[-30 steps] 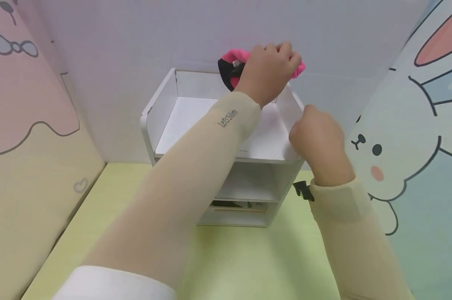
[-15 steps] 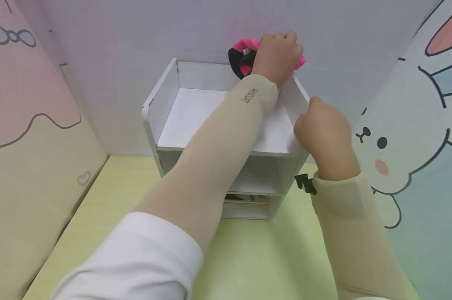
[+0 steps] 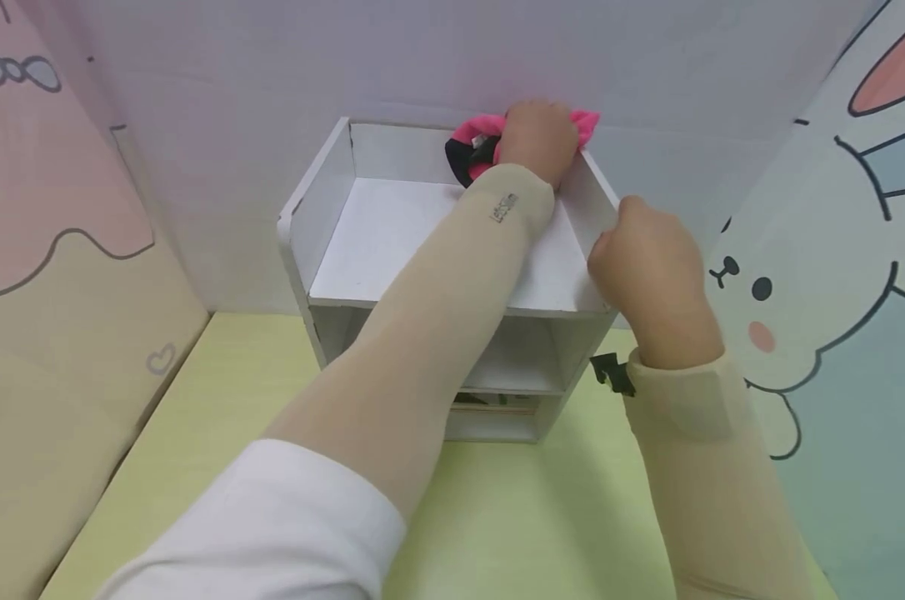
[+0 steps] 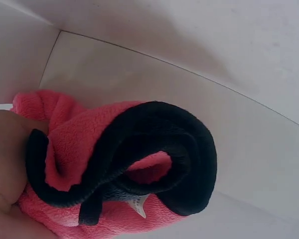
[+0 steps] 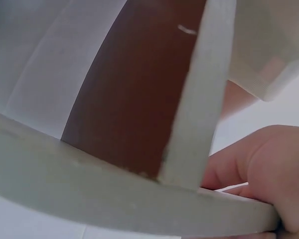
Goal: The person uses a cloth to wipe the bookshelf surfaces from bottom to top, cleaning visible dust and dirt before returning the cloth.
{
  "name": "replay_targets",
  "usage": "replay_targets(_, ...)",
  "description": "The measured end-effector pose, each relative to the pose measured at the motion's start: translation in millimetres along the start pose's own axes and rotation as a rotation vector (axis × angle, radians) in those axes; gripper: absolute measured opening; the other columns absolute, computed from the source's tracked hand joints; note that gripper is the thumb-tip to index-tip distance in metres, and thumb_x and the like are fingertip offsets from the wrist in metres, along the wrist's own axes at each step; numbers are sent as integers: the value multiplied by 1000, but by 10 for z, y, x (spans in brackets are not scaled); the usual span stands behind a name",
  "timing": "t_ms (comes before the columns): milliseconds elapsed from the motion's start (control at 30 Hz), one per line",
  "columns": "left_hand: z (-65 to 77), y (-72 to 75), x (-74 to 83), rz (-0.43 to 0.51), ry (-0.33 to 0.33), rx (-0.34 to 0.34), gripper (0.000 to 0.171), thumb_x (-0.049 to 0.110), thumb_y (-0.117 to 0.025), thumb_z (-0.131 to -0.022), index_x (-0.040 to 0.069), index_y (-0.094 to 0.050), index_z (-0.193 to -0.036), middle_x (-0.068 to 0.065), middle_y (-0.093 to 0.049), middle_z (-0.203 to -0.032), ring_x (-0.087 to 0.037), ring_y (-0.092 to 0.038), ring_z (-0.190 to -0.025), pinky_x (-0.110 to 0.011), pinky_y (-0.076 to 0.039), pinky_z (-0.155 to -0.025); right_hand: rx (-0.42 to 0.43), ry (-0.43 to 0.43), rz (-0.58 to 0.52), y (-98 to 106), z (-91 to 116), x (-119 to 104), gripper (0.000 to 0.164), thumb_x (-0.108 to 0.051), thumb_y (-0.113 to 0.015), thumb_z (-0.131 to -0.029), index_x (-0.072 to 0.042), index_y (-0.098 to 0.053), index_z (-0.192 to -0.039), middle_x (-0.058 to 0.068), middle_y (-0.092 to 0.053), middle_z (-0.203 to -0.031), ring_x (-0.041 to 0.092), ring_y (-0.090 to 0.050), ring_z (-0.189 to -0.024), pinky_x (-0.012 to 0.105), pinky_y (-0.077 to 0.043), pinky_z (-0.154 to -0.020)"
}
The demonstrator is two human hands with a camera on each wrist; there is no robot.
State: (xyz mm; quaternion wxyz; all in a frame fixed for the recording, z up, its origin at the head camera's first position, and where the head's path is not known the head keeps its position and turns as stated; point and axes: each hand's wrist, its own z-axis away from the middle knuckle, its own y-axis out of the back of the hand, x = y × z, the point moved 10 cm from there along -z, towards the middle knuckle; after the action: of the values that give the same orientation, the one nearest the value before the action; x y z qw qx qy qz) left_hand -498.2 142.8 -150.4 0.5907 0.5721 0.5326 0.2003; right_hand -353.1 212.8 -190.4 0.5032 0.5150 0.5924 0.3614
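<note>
A white shelf unit with a raised rim round its top stands in front of me. At its back right corner my left hand holds a bunched pink fleece cloth with black trim; most of the fingers are hidden. In the left wrist view the hand grips the cloth, whose black edge is rolled into a loop and shows a small white tag. My right hand grips the front of the unit's right side panel; in the right wrist view the fingers wrap the white panel edge.
Lower compartments open to the front under the top, the lowest with flat items in it. The unit stands on a yellow-green surface. Printed walls close in at the left and right, with a plain pale wall behind.
My left hand first shifted a little right with the cloth, then went down from above the back right corner to the rim there. The right hand keeps its grip on the panel.
</note>
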Motion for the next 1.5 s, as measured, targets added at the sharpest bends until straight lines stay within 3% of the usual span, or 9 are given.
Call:
replay_targets(200, 98, -89, -156, 24, 47, -96, 42, 23, -45, -105, 13, -63, -141, -8, -62, -129, -28, -60, -109, -43, -54, -91, -25, -7, -9, -46, 20, -14, 46, -21, -40, -102, 11, -44, -135, 31, -57, -113, 45, -59, -98, 58, -51, -78)
replay_targets(500, 181, -106, -347, 41, 99, -118, 40, 16, -42, -107, 14, -62, -141, -7, -63, -129, -28, -60, -110, -43, -53, -91, -32, -22, -36, -52, 49, -15, 47, -20, -39, -102, 10, -43, -137, 31, -57, -114, 44, -59, -97, 58, -52, -77)
replay_targets(800, 325, -146, -847, 69, 262, -175, 41, 16, -42, -106, 5, -58, -142, -10, -64, -133, -29, -60, -112, -49, -49, -98, -23, -20, -23, -59, 11, -34, 45, -20, -37, -102, 10, -43, -136, 30, -57, -112, 44, -59, -95, 56, -51, -71)
replay_targets(1133, 543, -357, -1383, 3, 363, -341, 44, 18, -43, -103, -3, -54, -140, -16, -62, -132, -35, -60, -115, -54, -49, -99, -33, -42, -30, -81, -10, -11, 46, -19, -39, -102, 10, -44, -137, 29, -57, -111, 42, -58, -92, 50, -51, -66)
replay_targets(1300, 646, -397, -1556, 27, 408, -372, 44, 15, -37, -104, -4, -54, -140, -16, -61, -132, -35, -59, -115, -54, -49, -98, -27, -44, -32, -88, -13, 3, 47, -19, -39, -102, 11, -43, -138, 30, -57, -113, 42, -58, -93, 51, -50, -69)
replay_targets(1500, 772, -457, -1701, -26, 423, -453, 43, 18, -38, -102, -6, -55, -133, -19, -60, -124, -39, -61, -109, -54, -50, -95, -19, -44, -30, -88, -15, 10, 45, -18, -38, -102, 10, -45, -137, 29, -57, -112, 42, -58, -93, 53, -50, -70)
